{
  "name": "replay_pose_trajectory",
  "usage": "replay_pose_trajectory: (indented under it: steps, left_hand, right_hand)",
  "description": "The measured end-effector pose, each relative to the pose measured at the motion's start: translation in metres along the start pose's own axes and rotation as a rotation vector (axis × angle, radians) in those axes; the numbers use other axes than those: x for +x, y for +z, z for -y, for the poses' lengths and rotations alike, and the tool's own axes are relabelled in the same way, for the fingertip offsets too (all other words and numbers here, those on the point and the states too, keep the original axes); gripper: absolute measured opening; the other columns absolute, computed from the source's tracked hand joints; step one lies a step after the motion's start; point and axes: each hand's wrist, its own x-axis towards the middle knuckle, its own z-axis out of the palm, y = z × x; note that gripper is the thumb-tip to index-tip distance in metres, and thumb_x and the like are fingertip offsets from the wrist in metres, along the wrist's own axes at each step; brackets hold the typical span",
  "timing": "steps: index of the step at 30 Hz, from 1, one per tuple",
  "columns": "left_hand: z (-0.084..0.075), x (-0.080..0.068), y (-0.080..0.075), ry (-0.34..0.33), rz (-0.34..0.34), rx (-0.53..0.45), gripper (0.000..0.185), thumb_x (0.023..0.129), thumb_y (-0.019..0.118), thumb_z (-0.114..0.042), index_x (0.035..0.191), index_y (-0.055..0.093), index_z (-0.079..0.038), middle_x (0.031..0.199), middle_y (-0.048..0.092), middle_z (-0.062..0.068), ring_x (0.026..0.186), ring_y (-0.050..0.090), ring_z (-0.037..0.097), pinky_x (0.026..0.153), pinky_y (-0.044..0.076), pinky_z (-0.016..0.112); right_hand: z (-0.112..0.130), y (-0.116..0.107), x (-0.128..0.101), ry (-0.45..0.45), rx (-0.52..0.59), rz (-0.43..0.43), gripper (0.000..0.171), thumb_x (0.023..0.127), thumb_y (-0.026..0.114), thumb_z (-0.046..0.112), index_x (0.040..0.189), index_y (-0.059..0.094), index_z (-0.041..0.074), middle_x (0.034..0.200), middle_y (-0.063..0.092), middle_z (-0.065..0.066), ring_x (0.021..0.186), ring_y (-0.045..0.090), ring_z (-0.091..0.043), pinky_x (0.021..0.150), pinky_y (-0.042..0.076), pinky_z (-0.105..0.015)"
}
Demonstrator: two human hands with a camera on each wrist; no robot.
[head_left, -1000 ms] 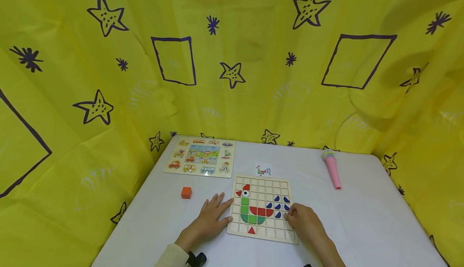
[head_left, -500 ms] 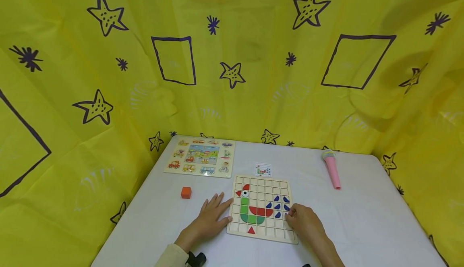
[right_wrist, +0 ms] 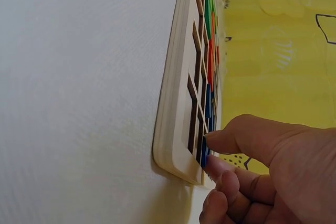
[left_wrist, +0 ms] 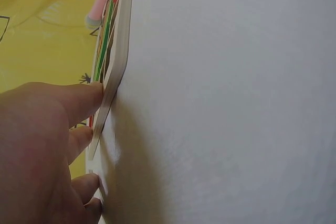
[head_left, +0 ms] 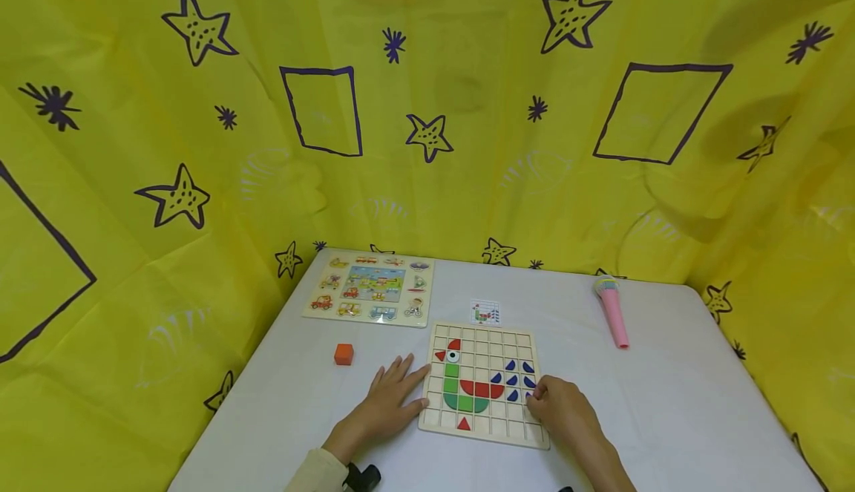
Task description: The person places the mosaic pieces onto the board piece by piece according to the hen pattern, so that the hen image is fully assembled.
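A wooden grid board lies on the table, with coloured pieces forming a bird shape in its cells. The left hand rests beside it with straight, spread fingers, its thumb and index finger touching the board's left edge. Over the board's right side, the right hand pinches a small blue piece between thumb and index finger, at a cell in the lower right; the fingers partly cover it in the head view. Several more blue pieces sit just left of and above it. A red triangle lies in the bottom row.
A small picture card of the same bird lies behind the board. At the back left is a vehicle picture puzzle, with an orange cube in front of it. A pink toy microphone lies at the right.
The right hand's fingertips have shifted slightly right and down at the same cell, showing a bit more of the blue piece. The left hand stays where it was.
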Motion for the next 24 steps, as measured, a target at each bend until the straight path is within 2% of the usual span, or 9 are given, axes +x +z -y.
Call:
replay_pose_trajectory:
  steps: [8, 13, 20, 24]
  left_hand:
    - [0.001, 0.001, 0.0, 0.003, 0.002, -0.01, 0.063, 0.105, 0.061, -0.045, 0.162, 0.044, -0.026, 0.174, 0.028, 0.014, 0.162, 0.018, 0.04, 0.128, 0.012, 0.068]
    - [0.002, 0.001, 0.002, -0.002, 0.002, -0.005, 0.064, 0.104, 0.06, -0.047, 0.163, 0.044, -0.027, 0.174, 0.027, 0.013, 0.162, 0.017, 0.04, 0.128, 0.012, 0.068]
    - [-0.001, 0.001, -0.001, -0.003, 0.009, -0.007, 0.063, 0.105, 0.06, -0.046, 0.163, 0.044, -0.026, 0.174, 0.027, 0.014, 0.162, 0.017, 0.041, 0.128, 0.011, 0.068]
    - [-0.001, 0.0, -0.002, -0.007, 0.015, -0.006, 0.063, 0.105, 0.06, -0.047, 0.162, 0.044, -0.026, 0.174, 0.027, 0.014, 0.162, 0.017, 0.041, 0.128, 0.011, 0.068]
  right_hand:
    - [-0.002, -0.003, -0.002, -0.003, -0.006, 0.002, 0.013, 0.087, 0.077, 0.016, 0.088, 0.065, 0.01, 0.079, 0.064, -0.003, 0.068, 0.054, -0.021, 0.059, 0.037, -0.033]
    - [-0.008, -0.013, -0.007, -0.013, 0.01, 0.007, 0.013, 0.089, 0.075, 0.02, 0.093, 0.067, 0.011, 0.077, 0.063, 0.0, 0.072, 0.055, -0.02, 0.062, 0.041, -0.034]
    - [-0.029, -0.036, -0.012, -0.023, 0.021, -0.013, 0.015, 0.098, 0.071, 0.023, 0.097, 0.067, 0.008, 0.083, 0.068, -0.002, 0.073, 0.059, -0.019, 0.063, 0.047, -0.035]
    - [-0.042, -0.041, -0.016, -0.034, -0.008, 0.013, 0.018, 0.095, 0.074, 0.022, 0.096, 0.067, 0.006, 0.085, 0.067, -0.002, 0.078, 0.058, -0.019, 0.067, 0.049, -0.036]
